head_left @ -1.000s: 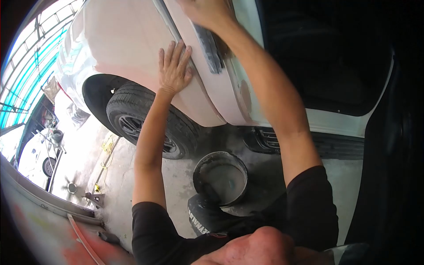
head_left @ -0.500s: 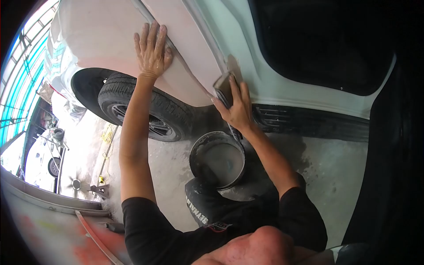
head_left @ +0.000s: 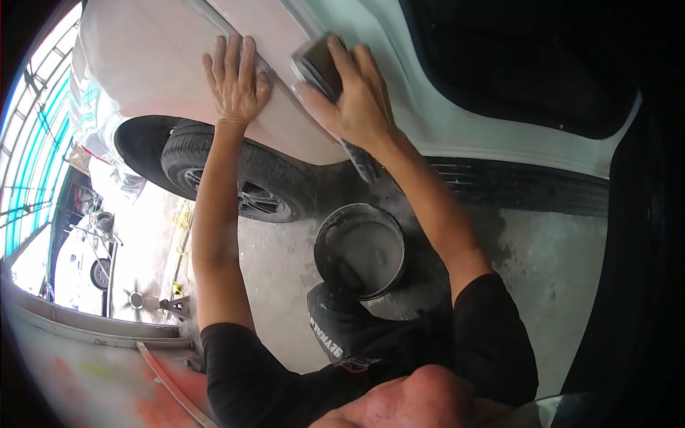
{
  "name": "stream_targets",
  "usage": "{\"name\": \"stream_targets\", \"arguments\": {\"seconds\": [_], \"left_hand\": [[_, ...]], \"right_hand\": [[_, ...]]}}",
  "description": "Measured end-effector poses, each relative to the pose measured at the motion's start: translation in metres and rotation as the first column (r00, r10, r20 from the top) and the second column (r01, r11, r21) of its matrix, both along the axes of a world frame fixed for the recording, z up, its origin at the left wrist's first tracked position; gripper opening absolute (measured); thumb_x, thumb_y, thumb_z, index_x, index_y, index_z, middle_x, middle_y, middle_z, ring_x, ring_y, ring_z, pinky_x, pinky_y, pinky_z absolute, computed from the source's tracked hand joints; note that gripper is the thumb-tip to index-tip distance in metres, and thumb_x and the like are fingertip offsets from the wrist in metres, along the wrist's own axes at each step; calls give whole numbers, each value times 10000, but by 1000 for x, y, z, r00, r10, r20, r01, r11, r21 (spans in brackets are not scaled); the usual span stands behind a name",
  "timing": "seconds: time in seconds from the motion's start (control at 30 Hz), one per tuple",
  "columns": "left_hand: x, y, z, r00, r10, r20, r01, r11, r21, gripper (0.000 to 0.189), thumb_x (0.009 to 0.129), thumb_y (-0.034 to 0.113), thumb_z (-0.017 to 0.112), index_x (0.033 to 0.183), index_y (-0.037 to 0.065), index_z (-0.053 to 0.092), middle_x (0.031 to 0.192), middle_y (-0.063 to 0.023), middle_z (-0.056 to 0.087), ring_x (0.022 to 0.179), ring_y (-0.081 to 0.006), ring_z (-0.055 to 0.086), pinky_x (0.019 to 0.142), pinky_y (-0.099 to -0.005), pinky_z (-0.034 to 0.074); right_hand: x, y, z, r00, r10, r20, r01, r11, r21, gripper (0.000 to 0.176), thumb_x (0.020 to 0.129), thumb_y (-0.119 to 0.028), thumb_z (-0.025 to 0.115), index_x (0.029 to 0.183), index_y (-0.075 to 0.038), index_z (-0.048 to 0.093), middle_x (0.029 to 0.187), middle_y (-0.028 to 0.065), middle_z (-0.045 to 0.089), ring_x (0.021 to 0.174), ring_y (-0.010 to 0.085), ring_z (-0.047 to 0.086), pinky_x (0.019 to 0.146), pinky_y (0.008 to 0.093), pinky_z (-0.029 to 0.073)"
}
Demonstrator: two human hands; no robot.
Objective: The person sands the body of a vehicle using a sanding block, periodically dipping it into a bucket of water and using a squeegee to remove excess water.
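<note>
One block (head_left: 320, 60) is all I count in the work, at the upper centre of the frame, gripped between the thumb and fingers of my right hand (head_left: 365, 113), its broad side seemingly against the pale car body (head_left: 153, 53). As I read it from here, its long axis slants from upper left to lower right, roughly along the seam (head_left: 286, 85). Of my two hands, the right is nearer, being on it; the left (head_left: 237, 91) lies open, fingers spread on the panel, left of the block. I count one bucket (head_left: 324, 241) at centre, below both hands, and one tyre (head_left: 188, 146) beside the left forearm.
</note>
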State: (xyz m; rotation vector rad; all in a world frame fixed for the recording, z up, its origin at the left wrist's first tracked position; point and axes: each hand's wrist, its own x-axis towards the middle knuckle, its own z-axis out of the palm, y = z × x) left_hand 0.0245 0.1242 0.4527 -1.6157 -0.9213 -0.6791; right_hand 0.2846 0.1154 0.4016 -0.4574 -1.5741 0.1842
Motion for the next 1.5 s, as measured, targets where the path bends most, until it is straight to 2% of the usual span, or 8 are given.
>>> {"name": "stream_targets", "arguments": {"seconds": [0.23, 0.4, 0.6, 0.87, 1.03, 1.23, 1.27, 1.5], "left_hand": [[-2, -2, 1, 999, 44, -5, -44, 999, -21, 686, 952, 389, 475, 1571, 106, 389, 1611, -165, 389, 1512, -400, 291, 1215, -614, 126], [-2, 2, 1, 1000, 16, -4, -16, 1000, 12, 632, 942, 366, 507, 1535, 154, 452, 1578, -136, 435, 1487, -384, 332, 1191, -632, 196], [1, -3, 2, 1000, 15, 19, -15, 1000, -6, 647, 931, 337, 508, 1550, 165, 430, 1580, -140, 429, 1491, -389, 321, 1191, -639, 186], [-5, -2, 1, 999, 49, 6, -49, 998, -38, 661, 931, 353, 513, 1550, 138, 427, 1604, -144, 396, 1511, -393, 291, 1216, -619, 145], [5, -8, 2, 997, 36, 69, -34, 999, -34, 678, 886, 304, 536, 1552, 222, 438, 1614, -80, 399, 1513, -335, 307, 1213, -618, 186], [1, -5, 1, 998, -8, 56, 9, 1000, -18, 721, 841, 258, 580, 1547, 199, 445, 1606, -88, 411, 1513, -338, 309, 1217, -614, 184], [1, -4, 1, 998, 3, 62, -2, 1000, -25, 728, 833, 253, 586, 1545, 198, 447, 1607, -89, 410, 1512, -338, 310, 1217, -613, 185], [6, -11, 4, 997, 9, 77, -6, 999, -42, 731, 828, 259, 584, 1545, 202, 451, 1614, -91, 401, 1512, -339, 313, 1222, -608, 177]], "right_hand": [[7, -5, -58, 995, -86, 49, 83, 995, 56, 801, 843, -311, 803, 1425, 130, 474, 1092, 247, 548, 970, 396, 580, 830, 468, 501], [-20, 1, 62, 996, -92, -19, 93, 992, 81, 844, 833, -442, 802, 1398, 92, 473, 1136, 294, 533, 1015, 457, 579, 856, 522, 504], [2, 0, -52, 994, -81, 75, 76, 995, 68, 857, 852, -410, 784, 1411, 149, 453, 1118, 311, 521, 1009, 461, 578, 858, 513, 510], [-25, 0, 135, 991, -128, 31, 126, 989, 74, 743, 963, -440, 643, 1371, 156, 467, 1255, 344, 552, 1107, 439, 602, 966, 501, 514], [-1, 2, -11, 998, -25, 62, 24, 999, 27, 869, 839, -391, 802, 1444, 122, 447, 1153, 302, 523, 1031, 459, 581, 890, 522, 505], [-30, 18, 137, 996, 83, -40, -69, 961, 267, 671, 831, -419, 779, 1258, 56, 571, 1057, 330, 585, 947, 497, 600, 847, 552, 501], [-24, -2, 162, 999, -43, 28, 41, 998, 57, 737, 955, -424, 655, 1365, 160, 470, 1239, 337, 561, 1080, 428, 605, 939, 514, 516], [-16, 6, 60, 999, -37, -23, 40, 986, 160, 776, 872, -392, 765, 1389, 122, 501, 1132, 301, 573, 1029, 447, 601, 908, 490, 496]]}}
